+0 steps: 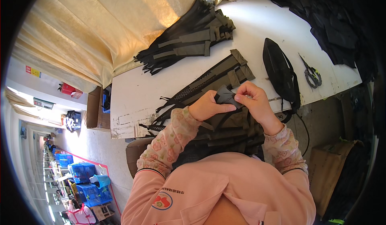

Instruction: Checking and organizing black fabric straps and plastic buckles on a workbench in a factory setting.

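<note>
Close together over the table's near edge, my two hands hold a dark grey fabric piece [225,96]. My left hand [211,106] grips its left side, thumb along the lower edge. My right hand [254,100] pinches its right edge between thumb and fingers. Just beyond them, olive and black fabric strips with mesh [213,77] lie on the white table [132,100]. More of the dark fabric pieces [237,132] rest on my lap, partly hidden by my arms. What lies inside the folded piece cannot be seen.
A fanned pile of black and olive strips [189,38] lies farther back. To the right are a black pouch with a strap [277,68] and scissors [311,75]. Black fabric [333,28] heaps at the far right. A cardboard box [327,164] stands lower right; blue crates [82,172] stand left.
</note>
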